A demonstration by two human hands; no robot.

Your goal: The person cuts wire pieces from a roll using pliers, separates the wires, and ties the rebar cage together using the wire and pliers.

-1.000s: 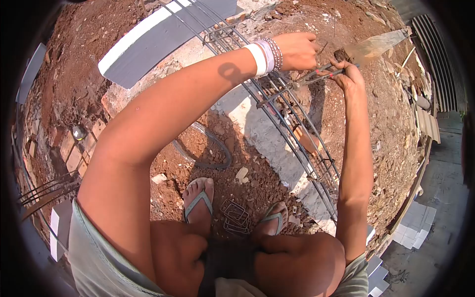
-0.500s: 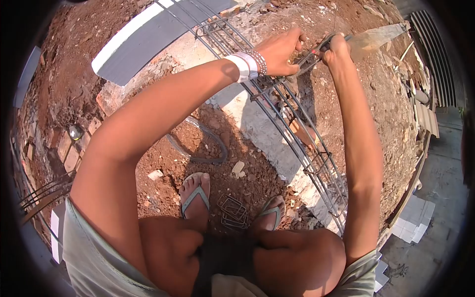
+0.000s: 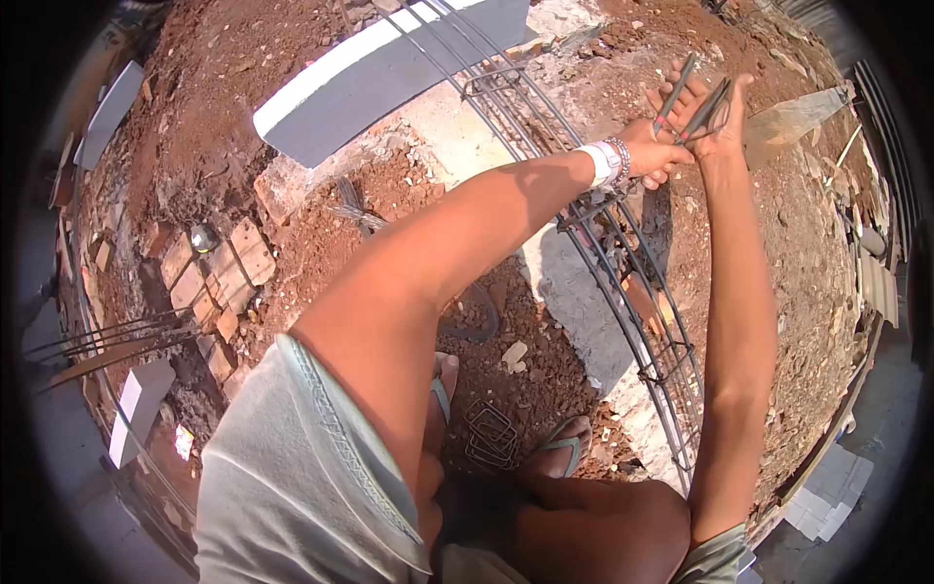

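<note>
Long-handled pincers (image 3: 702,117) point upward with their two dark handles spread apart; the jaw end is hidden. My left hand (image 3: 650,148), wearing a white band and beaded bracelet, is closed around their lower end. My right hand (image 3: 722,127) has its palm turned up and fingers spread, just behind the handles and touching or nearly touching them. Below both hands runs a long rebar cage (image 3: 623,282) of thin bars tied with square stirrups. It lies over a pale concrete strip (image 3: 574,292).
Loose square stirrups (image 3: 491,435) lie between my feet. A coil of wire (image 3: 477,316) rests on the red soil. A grey-and-white block (image 3: 379,88) stands beyond the cage, bricks (image 3: 229,277) lie left, and a clear plastic sheet (image 3: 798,119) lies at right.
My left hand has moved right, from over the cage to the pincers, and closed on them. My right hand has gone from gripping them to spread fingers. The view has shifted left.
</note>
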